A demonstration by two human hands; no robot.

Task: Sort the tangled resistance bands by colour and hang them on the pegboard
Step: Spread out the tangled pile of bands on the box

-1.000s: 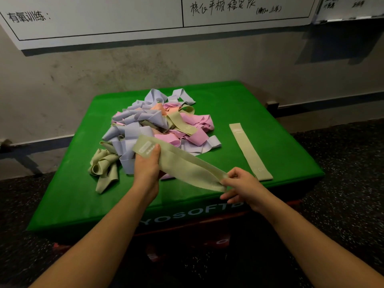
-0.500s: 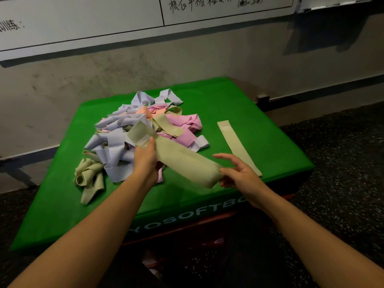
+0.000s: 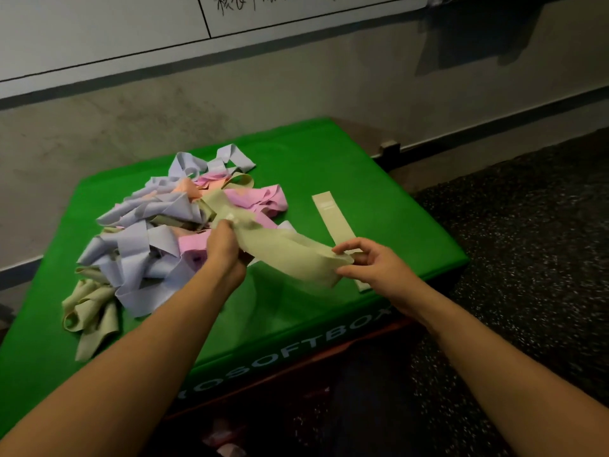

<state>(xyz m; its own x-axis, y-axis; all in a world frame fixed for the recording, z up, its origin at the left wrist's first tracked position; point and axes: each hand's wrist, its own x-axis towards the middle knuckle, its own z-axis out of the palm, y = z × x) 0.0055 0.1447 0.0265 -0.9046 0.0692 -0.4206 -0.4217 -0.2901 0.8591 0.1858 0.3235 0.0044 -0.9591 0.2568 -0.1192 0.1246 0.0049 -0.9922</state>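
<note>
While the heap is only part-sorted, a clump of sage-green bands (image 3: pixel 90 311) lies at the far left edge of the tangled pile (image 3: pixel 158 232), which mixes lilac, pink, peach and green loops. Left hand (image 3: pixel 224 249) is closed around one end of a green band (image 3: pixel 286 255), pinching it just beside the pile; likely anchoring it so the loop can be drawn flat. Right hand (image 3: pixel 372 262) pinches the other end between thumb and fingertips, the grip closed on the band, which hangs stretched between both hands above the surface. Just behind the right hand a flattened green band (image 3: pixel 333 216) lies alone, well apart from the pile: probably the start of the green group, and the held one looks bound for the same spot.

Surface: a bright green padded box (image 3: pixel 379 199) with white lettering on its front face, serving as counter. Room: dark speckled rubber floor (image 3: pixel 527 258), bare grey wall, whiteboard (image 3: pixel 99 28) with handwriting above. No pegboard in view.
</note>
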